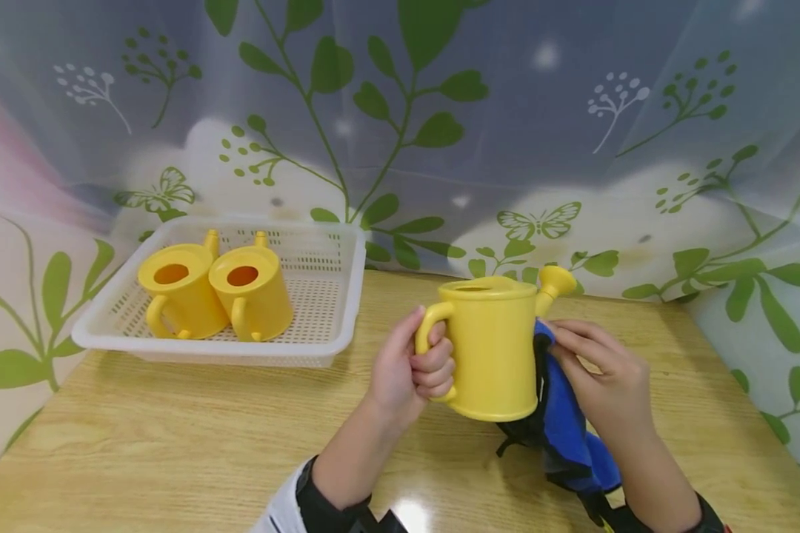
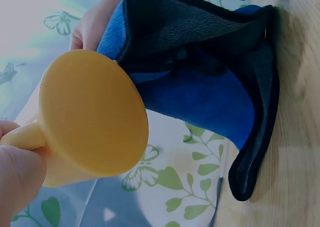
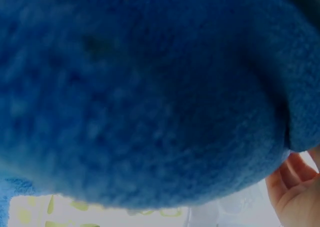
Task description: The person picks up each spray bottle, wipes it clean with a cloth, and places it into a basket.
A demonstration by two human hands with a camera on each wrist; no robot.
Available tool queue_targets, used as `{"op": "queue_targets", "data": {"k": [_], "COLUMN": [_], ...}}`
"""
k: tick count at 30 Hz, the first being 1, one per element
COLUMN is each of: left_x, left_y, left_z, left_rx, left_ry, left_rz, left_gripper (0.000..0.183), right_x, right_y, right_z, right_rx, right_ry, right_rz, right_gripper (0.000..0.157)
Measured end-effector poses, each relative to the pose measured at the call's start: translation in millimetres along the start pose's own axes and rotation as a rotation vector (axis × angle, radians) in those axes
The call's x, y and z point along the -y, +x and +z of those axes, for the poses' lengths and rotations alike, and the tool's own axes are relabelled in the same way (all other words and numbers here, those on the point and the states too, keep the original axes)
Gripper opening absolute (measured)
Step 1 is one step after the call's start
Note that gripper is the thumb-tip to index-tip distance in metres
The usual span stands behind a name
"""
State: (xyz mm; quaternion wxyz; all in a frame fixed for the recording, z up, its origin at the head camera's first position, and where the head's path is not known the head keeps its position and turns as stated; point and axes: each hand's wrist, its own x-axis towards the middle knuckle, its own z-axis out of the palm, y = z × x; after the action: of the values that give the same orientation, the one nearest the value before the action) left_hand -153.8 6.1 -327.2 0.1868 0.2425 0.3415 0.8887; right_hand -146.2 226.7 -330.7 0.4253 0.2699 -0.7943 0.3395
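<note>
A yellow watering can (image 1: 496, 355) is held up over the table, its spout and round sprinkler head pointing right. My left hand (image 1: 416, 363) grips it by the handle, fingers curled round. In the left wrist view the flat base of the can (image 2: 95, 112) faces the camera. My right hand (image 1: 603, 363) pinches a blue cloth (image 1: 563, 422) with dark edging against the can's right side, below the spout. The rest of the cloth hangs down toward the table. Blue cloth (image 3: 150, 97) fills most of the right wrist view.
A white perforated plastic basket (image 1: 347, 326) stands at the back left of the wooden table (image 1: 240, 444). Two more yellow watering cans (image 1: 187, 289) sit upright inside it, side by side. Behind the table hangs a curtain (image 1: 540, 133) printed with leaves and butterflies.
</note>
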Motion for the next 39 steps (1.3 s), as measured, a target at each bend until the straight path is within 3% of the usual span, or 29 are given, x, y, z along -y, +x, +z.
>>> {"op": "queue_targets", "data": {"k": [8,18,27,33,39], "left_x": [6.7,8.9,8.7,7.1,3.7], "left_y": [-0.5,-1.5,-2.0,-2.1,-1.5], "left_z": [3.1,4.1,4.0,2.2,0.0], "left_rx": [0.052,0.131,0.091,0.060,0.017], "left_ry": [0.034,0.054,0.057,0.044,0.012], "left_rz": [-0.045,-0.104,-0.063,-0.006,0.023], "left_gripper": [0.039,0.040,0.040,0.039,0.039], "right_x": [2.1,-2.5,-3.3,-2.6,-1.8], "right_y": [0.4,0.8,1.5,1.9,1.1], "right_z": [-3.1,-8.1,-4.9,0.0,0.7], "right_rx": [-0.080,-0.100,-0.088,-0.029,0.025], "right_ry": [-0.070,-0.114,-0.103,-0.099,-0.071], "right_rz": [0.104,0.199,0.087,0.008,-0.020], "right_gripper": [0.030,0.022,0.026,0.028,0.030]}}
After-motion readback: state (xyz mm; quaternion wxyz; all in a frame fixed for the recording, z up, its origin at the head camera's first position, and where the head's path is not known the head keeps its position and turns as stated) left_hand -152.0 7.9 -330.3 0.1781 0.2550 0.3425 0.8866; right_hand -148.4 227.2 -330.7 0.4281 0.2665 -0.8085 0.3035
